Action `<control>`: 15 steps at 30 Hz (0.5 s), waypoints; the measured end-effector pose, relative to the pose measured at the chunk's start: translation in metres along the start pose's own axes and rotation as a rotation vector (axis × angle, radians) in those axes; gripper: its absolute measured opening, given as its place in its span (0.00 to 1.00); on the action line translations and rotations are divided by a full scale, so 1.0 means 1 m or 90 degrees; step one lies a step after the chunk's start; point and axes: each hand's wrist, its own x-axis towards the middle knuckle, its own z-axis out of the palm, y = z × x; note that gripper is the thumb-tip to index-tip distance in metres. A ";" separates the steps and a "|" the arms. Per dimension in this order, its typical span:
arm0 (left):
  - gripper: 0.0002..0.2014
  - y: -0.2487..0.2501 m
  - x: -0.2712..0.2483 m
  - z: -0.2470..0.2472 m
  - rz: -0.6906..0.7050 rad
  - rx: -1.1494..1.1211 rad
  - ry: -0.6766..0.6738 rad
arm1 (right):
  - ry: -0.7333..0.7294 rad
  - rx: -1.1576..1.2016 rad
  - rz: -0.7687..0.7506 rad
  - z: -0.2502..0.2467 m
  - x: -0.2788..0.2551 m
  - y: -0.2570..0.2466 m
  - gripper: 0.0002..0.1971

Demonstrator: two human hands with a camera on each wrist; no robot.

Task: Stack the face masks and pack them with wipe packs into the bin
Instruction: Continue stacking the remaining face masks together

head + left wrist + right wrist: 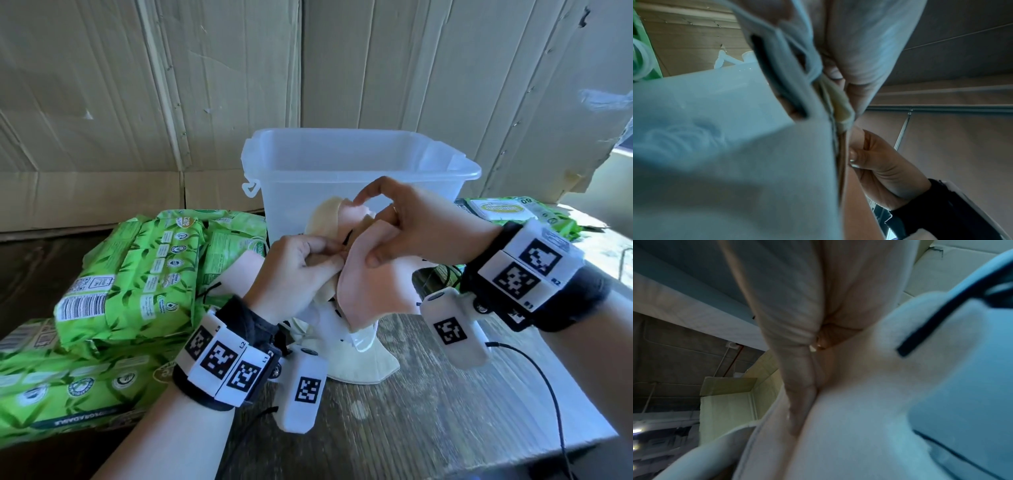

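Item 1, nearest the head camera: two wrist-worn camera units with black-and-white markers, one below each forearm, over a worn wooden table [428,394].

Item 2: left hand [294,270], fingers curled, pinching a bundle of face masks at their gathered edge. A cream mask [325,216] rose above its knuckles; white masks hung below the palm.

Item 3: right hand [411,222], thumb pressed on a pink mask [373,291], forefinger arched over the top of the bundle, the other fingers curled behind the fabric. It gripped that mask flat against the left hand's bundle. The left wrist view showed the right hand [879,162] pinching the fabric edge.

Item 4: further cream masks [363,366] lay on the table directly beneath both hands, not held.

Item 5: clear plastic bin [359,161], upright and open-topped, stood just beyond the fingertips of both hands; nothing could be made out inside it.

Item 6: green wipe packs [137,274], piled outside the left wrist; one more wipe pack [507,209] beyond the right wrist.

Judgement: stacking was in hand, packing not begun. The held masks' long axis ran steeply up-and-down, top edge tilted toward the bin. The bin lay straight ahead of both hands, about equally near; the coming move would turn on squaring the pink mask's edge with the bundle before carrying it forward.
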 end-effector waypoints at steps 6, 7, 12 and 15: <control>0.11 0.003 -0.004 -0.001 0.011 -0.051 -0.018 | 0.042 0.026 -0.015 0.006 0.002 0.006 0.24; 0.12 0.003 -0.004 -0.002 0.012 -0.026 -0.014 | 0.047 0.025 -0.020 0.006 0.003 0.007 0.23; 0.09 0.001 -0.002 0.000 0.008 0.017 0.028 | 0.094 -0.031 -0.051 0.006 0.005 0.017 0.19; 0.09 0.001 -0.002 0.000 0.001 -0.007 0.026 | 0.121 -0.037 -0.086 0.002 0.002 0.019 0.19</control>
